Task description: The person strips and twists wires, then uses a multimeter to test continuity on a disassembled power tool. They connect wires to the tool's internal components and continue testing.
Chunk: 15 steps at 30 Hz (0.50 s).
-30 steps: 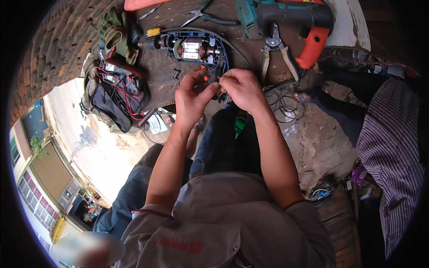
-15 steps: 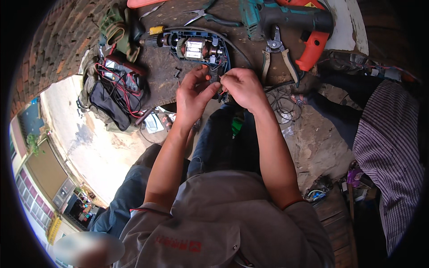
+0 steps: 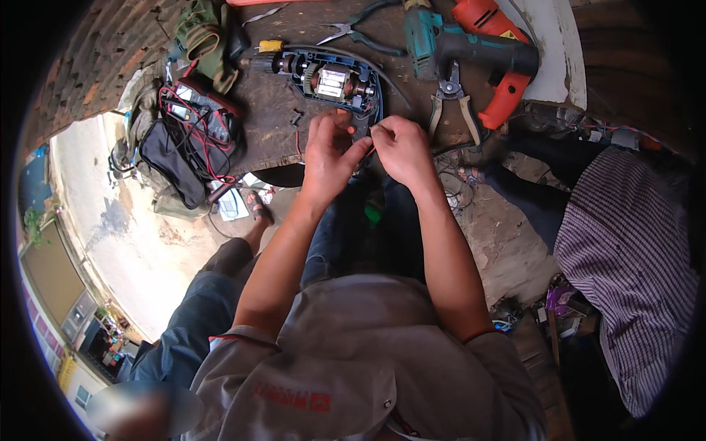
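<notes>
My left hand (image 3: pixel 328 152) is closed around a small dark part with orange bits (image 3: pixel 351 130), which looks like a power tool's trigger switch and is mostly hidden by the fingers. Close beside it, my right hand (image 3: pixel 402 151) pinches a thin red wire (image 3: pixel 372 150) near that part. Just beyond both hands lies an opened blue drill housing (image 3: pixel 378 88) with its motor armature (image 3: pixel 332 81) exposed and a black chuck (image 3: pixel 263 63) at the left end. A dark cable curves along its far side.
On the bench (image 3: pixel 259 132) lie needle-nose pliers (image 3: pixel 360 37), wire strippers (image 3: pixel 450 95), a teal power tool (image 3: pixel 471 45) and an orange drill (image 3: pixel 507 95). At left are a multimeter (image 3: pixel 209 117) with leads and a black pouch (image 3: pixel 170 162). One person sits left; another stands right.
The view has shifted slightly, so the bench things appear displaced. Both hands stay together at the dark part, with the right fingers still pinching by the red wire.
</notes>
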Each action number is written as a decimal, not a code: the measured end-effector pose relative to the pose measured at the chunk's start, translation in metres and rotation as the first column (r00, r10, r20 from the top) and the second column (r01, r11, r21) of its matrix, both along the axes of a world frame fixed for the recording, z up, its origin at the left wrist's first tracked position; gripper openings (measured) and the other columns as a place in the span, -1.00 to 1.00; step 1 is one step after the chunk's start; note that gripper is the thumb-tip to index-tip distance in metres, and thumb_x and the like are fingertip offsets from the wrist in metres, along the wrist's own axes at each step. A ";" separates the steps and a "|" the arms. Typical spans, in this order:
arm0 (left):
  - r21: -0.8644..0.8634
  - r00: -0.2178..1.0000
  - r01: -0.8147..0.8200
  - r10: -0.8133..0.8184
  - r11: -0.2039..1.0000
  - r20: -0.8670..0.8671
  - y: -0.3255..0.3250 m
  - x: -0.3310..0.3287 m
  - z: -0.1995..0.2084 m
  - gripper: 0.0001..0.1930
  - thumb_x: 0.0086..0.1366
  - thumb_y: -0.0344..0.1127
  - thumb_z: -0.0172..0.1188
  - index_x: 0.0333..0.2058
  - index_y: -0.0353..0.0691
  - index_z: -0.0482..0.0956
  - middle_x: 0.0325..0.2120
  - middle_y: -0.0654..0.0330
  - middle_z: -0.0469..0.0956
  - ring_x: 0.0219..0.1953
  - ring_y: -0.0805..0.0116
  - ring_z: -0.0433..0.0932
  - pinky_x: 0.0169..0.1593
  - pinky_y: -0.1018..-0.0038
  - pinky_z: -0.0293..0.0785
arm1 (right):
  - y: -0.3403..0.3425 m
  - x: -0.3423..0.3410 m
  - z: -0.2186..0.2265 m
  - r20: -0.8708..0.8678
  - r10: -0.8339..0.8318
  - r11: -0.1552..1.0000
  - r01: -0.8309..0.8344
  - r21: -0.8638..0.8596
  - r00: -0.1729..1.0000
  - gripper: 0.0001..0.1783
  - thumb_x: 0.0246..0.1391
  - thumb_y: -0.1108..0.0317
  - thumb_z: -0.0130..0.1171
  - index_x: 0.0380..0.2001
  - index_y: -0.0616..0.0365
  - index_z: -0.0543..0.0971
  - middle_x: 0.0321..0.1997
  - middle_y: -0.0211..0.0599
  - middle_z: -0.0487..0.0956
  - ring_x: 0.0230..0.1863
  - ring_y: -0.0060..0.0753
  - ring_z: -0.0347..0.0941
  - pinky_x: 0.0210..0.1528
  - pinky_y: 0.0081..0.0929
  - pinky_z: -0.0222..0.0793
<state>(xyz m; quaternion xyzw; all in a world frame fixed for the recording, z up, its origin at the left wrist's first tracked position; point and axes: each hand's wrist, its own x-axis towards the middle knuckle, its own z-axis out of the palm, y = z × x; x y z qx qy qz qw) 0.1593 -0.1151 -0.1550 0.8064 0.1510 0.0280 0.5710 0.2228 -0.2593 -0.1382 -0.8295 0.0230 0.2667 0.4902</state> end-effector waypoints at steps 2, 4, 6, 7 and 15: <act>0.083 0.999 0.000 -0.004 0.997 0.046 -0.006 -0.002 0.002 -0.41 0.08 -0.44 0.51 0.10 -0.27 0.48 0.08 0.04 0.36 -0.15 0.32 0.55 -0.11 0.43 0.60 | -0.006 0.003 0.000 -0.035 0.021 1.000 -0.020 0.006 0.999 -0.74 0.20 0.25 0.19 -0.32 0.27 0.67 -0.40 0.07 0.66 -0.31 0.02 0.66 -0.20 -0.20 0.52; 0.198 0.992 0.001 -0.026 0.980 0.123 -0.013 -0.005 0.000 -0.37 0.06 -0.40 0.54 0.13 -0.21 0.49 0.14 0.03 0.31 -0.13 0.31 0.55 -0.05 0.39 0.58 | -0.011 0.003 -0.013 -0.035 0.013 0.999 -0.012 0.043 0.999 -0.73 0.19 0.25 0.22 -0.31 0.29 0.68 -0.43 -0.01 0.67 -0.36 -0.14 0.65 -0.23 -0.27 0.51; 0.267 0.990 -0.018 -0.020 0.964 0.138 -0.019 -0.004 0.006 -0.33 0.04 -0.35 0.55 0.16 -0.13 0.50 0.15 0.01 0.29 -0.13 0.23 0.56 -0.03 0.34 0.57 | -0.016 0.005 -0.026 -0.096 0.011 0.995 -0.002 0.101 0.995 -0.73 0.19 0.26 0.24 -0.30 0.31 0.68 -0.45 -0.09 0.67 -0.40 -0.27 0.63 -0.25 -0.33 0.50; 0.285 0.991 -0.043 0.005 0.958 0.131 -0.022 -0.005 0.004 -0.34 0.04 -0.35 0.54 0.15 -0.12 0.51 0.15 0.00 0.29 -0.14 0.22 0.56 -0.05 0.33 0.57 | -0.015 0.006 -0.026 -0.139 -0.002 0.990 0.022 0.140 0.990 -0.74 0.17 0.29 0.26 -0.30 0.33 0.68 -0.47 -0.20 0.68 -0.41 -0.45 0.58 -0.28 -0.40 0.48; 0.312 0.979 -0.182 0.141 0.932 0.151 -0.030 -0.004 -0.012 -0.46 0.05 -0.26 0.53 0.05 0.02 0.57 0.10 -0.06 0.37 -0.14 0.03 0.62 -0.14 0.23 0.61 | -0.012 0.010 -0.012 -0.023 0.011 0.995 -0.009 0.099 1.000 -0.78 0.16 0.33 0.25 -0.33 0.32 0.68 -0.45 -0.23 0.69 -0.41 -0.48 0.58 -0.29 -0.43 0.48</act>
